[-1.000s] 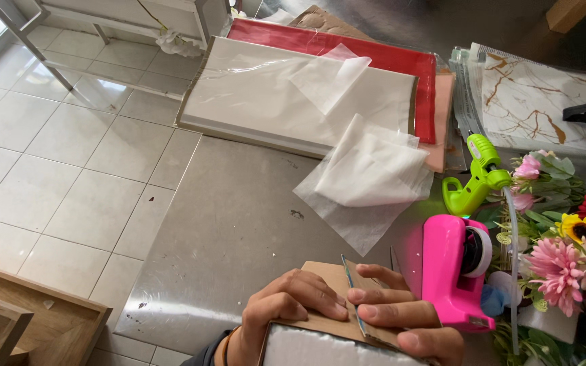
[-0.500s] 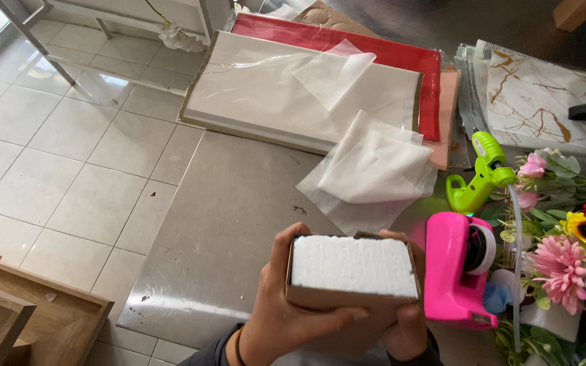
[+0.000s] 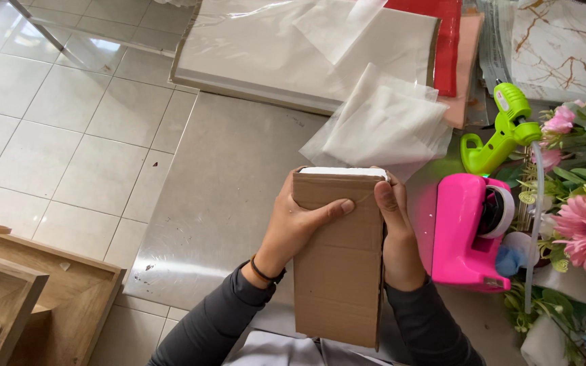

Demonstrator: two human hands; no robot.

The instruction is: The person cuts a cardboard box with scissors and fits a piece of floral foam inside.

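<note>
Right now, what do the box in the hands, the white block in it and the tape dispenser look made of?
Box: brown corrugated cardboard by the look, matte, with fold creases across its face; both hands, left and right, grip it.
White block: probably foam, matte white; only its top edge shows.
Tape dispenser: pink plastic, smooth and slightly glossy, moulded shape.

Open tabletop (image 3: 225,203) left of the hands — pink tape dispenser (image 3: 466,230), flowers (image 3: 581,227) crowding the right.
</note>
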